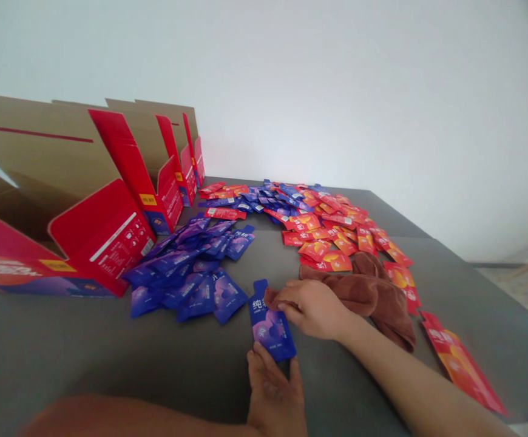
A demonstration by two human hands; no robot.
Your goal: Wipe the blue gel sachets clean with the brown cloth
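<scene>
A blue pouch (pixel 270 332) with white lettering and a purple print lies face up on the grey table, its narrow spout end pointing away from me. My left hand (pixel 275 388) grips the pouch's near end between thumb and fingers. Over its upper right part, my right hand (pixel 312 306) pinches a corner of a brown cloth (pixel 382 300), which touches the pouch face. The rest of the cloth lies bunched to the right, partly behind my right hand and forearm. Left of the pouch spreads a heap of similar blue pouches (pixel 191 261).
Open red cardboard boxes (pixel 104 243) stand in a row along the left, flaps raised. Red-orange pouches (pixel 332 224) and more blue pouches (pixel 268 197) are piled at the back. One red pouch (pixel 462 358) lies near the table's (pixel 496 309) right edge. A white wall rises behind.
</scene>
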